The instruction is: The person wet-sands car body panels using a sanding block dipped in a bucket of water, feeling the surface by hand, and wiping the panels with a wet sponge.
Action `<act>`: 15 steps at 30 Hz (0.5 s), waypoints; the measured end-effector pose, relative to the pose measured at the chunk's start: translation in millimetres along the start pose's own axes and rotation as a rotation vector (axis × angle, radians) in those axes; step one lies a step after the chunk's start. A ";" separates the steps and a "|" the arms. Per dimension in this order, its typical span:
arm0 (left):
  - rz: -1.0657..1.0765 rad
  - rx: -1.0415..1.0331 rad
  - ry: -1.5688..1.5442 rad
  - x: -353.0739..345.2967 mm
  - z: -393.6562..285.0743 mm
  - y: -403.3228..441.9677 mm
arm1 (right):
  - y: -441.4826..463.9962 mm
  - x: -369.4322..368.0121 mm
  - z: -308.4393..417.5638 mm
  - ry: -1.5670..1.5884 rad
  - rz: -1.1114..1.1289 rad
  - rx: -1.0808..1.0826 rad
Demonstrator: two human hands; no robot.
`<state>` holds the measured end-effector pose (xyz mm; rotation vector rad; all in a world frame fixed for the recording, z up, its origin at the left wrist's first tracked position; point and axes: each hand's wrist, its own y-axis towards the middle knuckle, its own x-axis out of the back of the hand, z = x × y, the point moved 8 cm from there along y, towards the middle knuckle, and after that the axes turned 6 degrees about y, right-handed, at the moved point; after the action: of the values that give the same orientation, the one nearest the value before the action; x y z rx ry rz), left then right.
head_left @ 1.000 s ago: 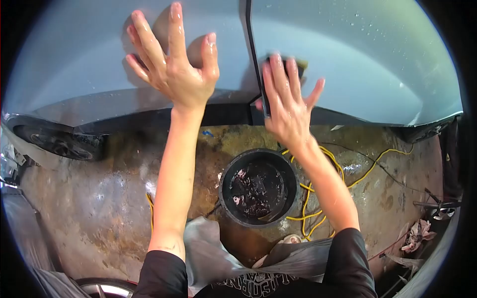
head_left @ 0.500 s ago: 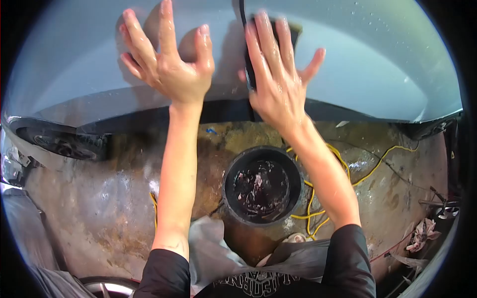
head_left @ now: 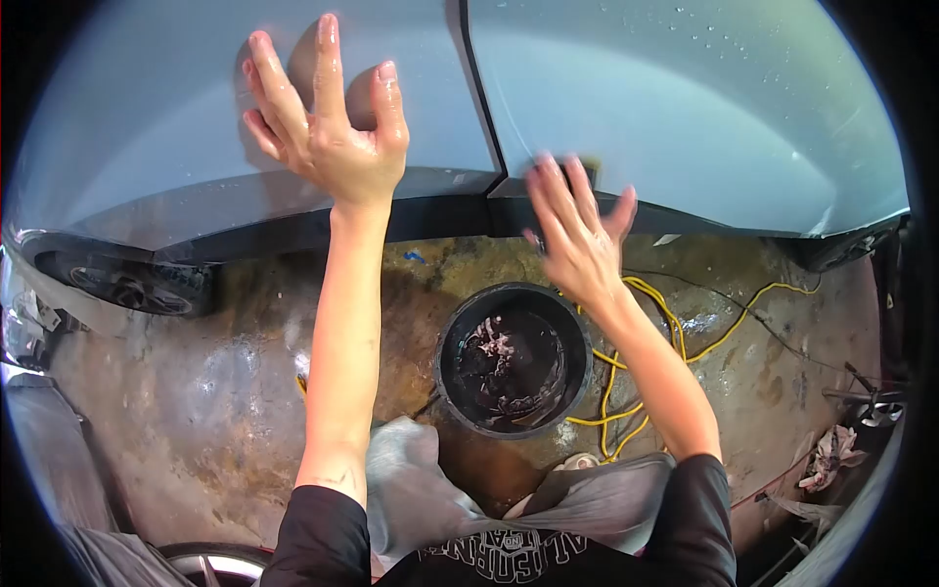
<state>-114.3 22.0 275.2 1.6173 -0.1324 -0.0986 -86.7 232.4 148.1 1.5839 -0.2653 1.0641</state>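
Note:
A grey-blue car side fills the top of the view, split by a dark door seam. On the panel left of that seam, my left hand rests with wet fingers spread and nothing in it. My right hand, slightly blurred, is low on the panel to the right, by the dark lower sill. Beneath its fingers is a dark flat pad, mostly hidden, with one corner showing. Water drops dot the upper right panel.
A black bucket with dark liquid stands on the wet, stained floor between my forearms. A yellow cord loops beside it. Car wheels show at left and lower left; a crumpled rag is at right.
My right hand has slid down and right with the pad, from the seam to the panel's lower edge. My left hand has barely shifted.

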 end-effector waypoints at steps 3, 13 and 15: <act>-0.018 0.037 -0.003 -2.0 -3.2 0.1 | -94.4 18.4 -63.0 -0.047 0.081 -0.160; -0.092 -0.037 -0.081 1.2 0.9 3.5 | 51.4 40.3 14.7 0.001 -0.332 0.157; -0.074 -0.024 -0.050 2.2 0.3 1.2 | 31.7 13.3 13.0 -0.140 -0.254 0.236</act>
<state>-112.2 21.2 276.4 1.5968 -0.1092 -0.1970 -94.2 215.7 179.9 1.8517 -0.0292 0.8111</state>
